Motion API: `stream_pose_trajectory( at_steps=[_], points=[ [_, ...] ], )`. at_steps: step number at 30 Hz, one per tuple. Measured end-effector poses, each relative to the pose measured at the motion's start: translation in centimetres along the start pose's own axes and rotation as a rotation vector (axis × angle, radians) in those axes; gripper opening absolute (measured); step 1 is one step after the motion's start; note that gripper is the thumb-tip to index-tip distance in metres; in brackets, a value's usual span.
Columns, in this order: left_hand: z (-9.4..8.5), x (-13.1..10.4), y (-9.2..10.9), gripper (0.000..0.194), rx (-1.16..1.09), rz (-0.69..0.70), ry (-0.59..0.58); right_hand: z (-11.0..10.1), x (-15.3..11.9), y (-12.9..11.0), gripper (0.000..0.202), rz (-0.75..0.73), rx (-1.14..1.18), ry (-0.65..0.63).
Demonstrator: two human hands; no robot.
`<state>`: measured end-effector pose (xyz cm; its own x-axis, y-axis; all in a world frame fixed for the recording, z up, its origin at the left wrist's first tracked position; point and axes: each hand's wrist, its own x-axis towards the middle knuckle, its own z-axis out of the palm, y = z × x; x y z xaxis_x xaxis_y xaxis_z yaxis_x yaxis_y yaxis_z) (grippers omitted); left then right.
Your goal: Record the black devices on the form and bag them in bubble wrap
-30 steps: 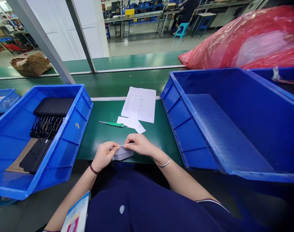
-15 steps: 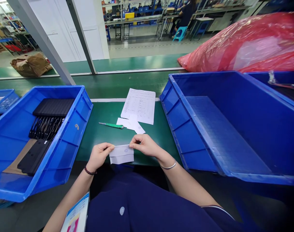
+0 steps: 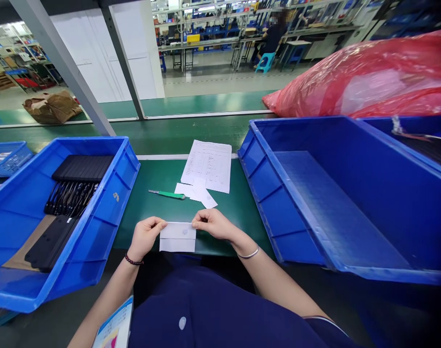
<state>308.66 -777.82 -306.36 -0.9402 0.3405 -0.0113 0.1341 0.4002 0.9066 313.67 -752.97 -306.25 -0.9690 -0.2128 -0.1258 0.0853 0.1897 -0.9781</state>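
A small white slip of paper (image 3: 177, 238), creased across its width and bearing a round mark, is stretched between my hands at the table's front edge. My left hand (image 3: 145, 237) pinches its upper left corner. At the upper right corner, the thumb and fingers of my right hand (image 3: 215, 224) are closed on it. Beyond the hands lie several small white paper slips (image 3: 206, 197), overlapping the bottom of a printed sheet (image 3: 208, 164). To their left rests a green craft knife (image 3: 168, 195) with its blade pointing left.
On the left, a blue bin (image 3: 113, 193) holds black flat devices (image 3: 83, 167) and cables (image 3: 70, 198). A large blue bin (image 3: 278, 193) stands at the right, a red plastic bag (image 3: 332, 72) behind it. A metal post (image 3: 64, 67) rises at the back left.
The paper slip has shifted slightly left and now lies flatter and squarer between my hands. Both hands keep their pinch. The camera view has tilted up a little.
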Motion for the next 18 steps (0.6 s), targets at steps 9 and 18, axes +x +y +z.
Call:
stream_pose_trajectory(
  at_steps=[9,18],
  points=[
    [-3.8,5.3,-1.0,0.029,0.502,0.108,-0.132,-0.1,5.6,-0.4,0.019,-0.089,-0.494,0.22],
    [-0.1,4.6,-2.4,0.033,0.689,0.352,0.154,1.8,11.8,-0.5,0.024,-0.197,-1.168,0.232]
  ],
)
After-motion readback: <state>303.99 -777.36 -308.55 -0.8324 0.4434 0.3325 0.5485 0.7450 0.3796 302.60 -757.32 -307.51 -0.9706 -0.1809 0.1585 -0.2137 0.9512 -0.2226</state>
